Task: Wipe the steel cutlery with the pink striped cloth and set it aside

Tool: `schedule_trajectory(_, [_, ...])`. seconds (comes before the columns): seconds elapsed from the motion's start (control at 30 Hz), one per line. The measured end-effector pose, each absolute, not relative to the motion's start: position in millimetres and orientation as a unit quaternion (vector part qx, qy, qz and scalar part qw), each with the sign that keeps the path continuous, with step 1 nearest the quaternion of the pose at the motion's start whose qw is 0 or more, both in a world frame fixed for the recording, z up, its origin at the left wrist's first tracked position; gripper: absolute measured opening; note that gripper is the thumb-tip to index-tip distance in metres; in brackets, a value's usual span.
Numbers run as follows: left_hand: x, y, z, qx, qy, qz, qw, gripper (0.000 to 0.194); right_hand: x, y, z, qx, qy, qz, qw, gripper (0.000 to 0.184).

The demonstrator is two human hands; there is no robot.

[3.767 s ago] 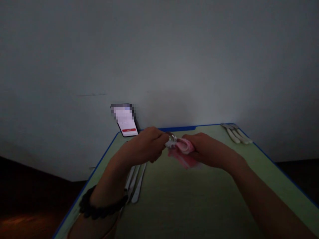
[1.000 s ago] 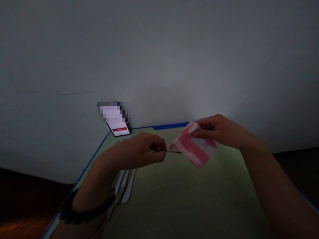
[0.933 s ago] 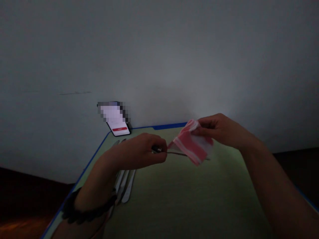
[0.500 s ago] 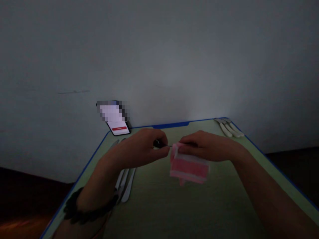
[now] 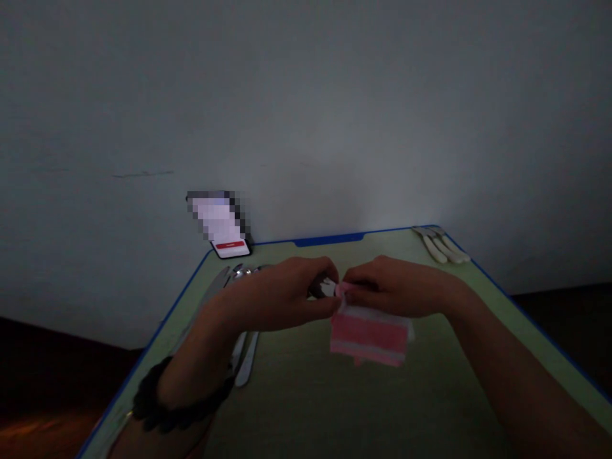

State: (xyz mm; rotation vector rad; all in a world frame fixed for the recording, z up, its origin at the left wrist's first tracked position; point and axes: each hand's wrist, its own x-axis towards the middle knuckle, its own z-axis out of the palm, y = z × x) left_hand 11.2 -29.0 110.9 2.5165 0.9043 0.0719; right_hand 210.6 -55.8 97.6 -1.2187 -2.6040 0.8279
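My left hand [image 5: 282,292] is closed, thumb and fingers pinching a shiny metal piece of cutlery [image 5: 327,287], perhaps a spoon; the fingers hide most of it. Opposite, my right hand [image 5: 396,287] grips a pink cloth with pale bands [image 5: 369,335], whose lower part hangs loose. The folded top of the cloth meets the cutlery between both hands, just above the table. Under and beyond my left forearm lie several metal spoons [image 5: 241,271] and knives [image 5: 247,363], partly covered by the arm.
The pale green table [image 5: 363,408] has a blue edge and stands against a grey wall [image 5: 306,115]. A lit phone [image 5: 232,247] leans on the wall at the back left. Forks with white handles [image 5: 435,245] lie at the back right corner.
My left hand has moved right and slightly down, closing the gap to my right hand. The cloth has shifted slightly down and right. More of the spoons now shows behind the left arm.
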Motion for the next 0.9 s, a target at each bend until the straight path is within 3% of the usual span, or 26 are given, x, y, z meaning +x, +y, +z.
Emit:
schedule_trajectory(0.43, [-7.9, -15.4, 112.9, 0.905, 0.345, 0.026, 0.249, 0.028, 250.4, -48.9, 95.4, -0.423, -0.850, 0.309, 0.057, 0.036])
schedule_trajectory(0.67, [-3.1, -18.0, 110.3, 0.916, 0.349, 0.023, 0.197, 0.025, 223.6, -56.5, 98.1, -0.445, -0.854, 0.269, 0.031, 0.031])
schedule_trajectory(0.9, [3.1, -24.7, 112.1, 0.923, 0.322, 0.013, 0.209, 0.029, 221.9, -60.3, 103.6, -0.420, -0.859, 0.292, 0.020, 0.032])
